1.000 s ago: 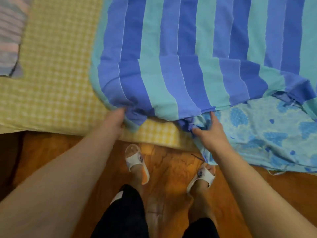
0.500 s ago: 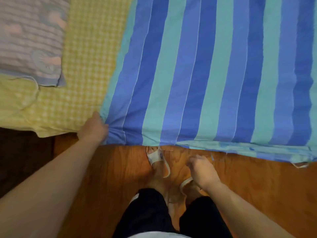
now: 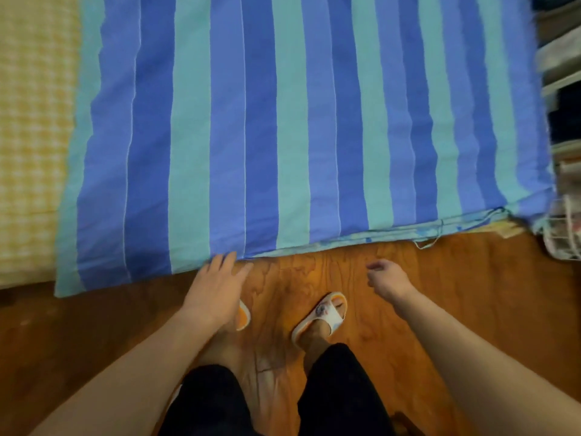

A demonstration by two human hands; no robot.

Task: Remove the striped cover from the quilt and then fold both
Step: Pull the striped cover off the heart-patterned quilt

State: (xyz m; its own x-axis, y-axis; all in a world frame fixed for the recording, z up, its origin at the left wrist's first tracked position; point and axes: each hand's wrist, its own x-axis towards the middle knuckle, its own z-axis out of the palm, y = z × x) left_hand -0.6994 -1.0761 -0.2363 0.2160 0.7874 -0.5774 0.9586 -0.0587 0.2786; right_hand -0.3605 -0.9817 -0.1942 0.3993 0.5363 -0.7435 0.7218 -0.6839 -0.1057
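Both hands empty; left fingers [image 3: 224, 262] touch striped cover [image 3: 283, 127].

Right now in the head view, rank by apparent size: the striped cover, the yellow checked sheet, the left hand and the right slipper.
1. striped cover, largest by far.
2. yellow checked sheet, only the part showing beside the cover.
3. left hand.
4. right slipper.

The left hand is nearer the camera than the slipper, so that last pair is unsure.

Floor [image 3: 471, 278]: glossy orange-brown wood, warm light glare at centre. Bed sheet [image 3: 31, 136]: yellow checked, left side. Shelving [image 3: 562, 89]: right edge, blurred contents. White wire basket [image 3: 566, 234] below shelving.
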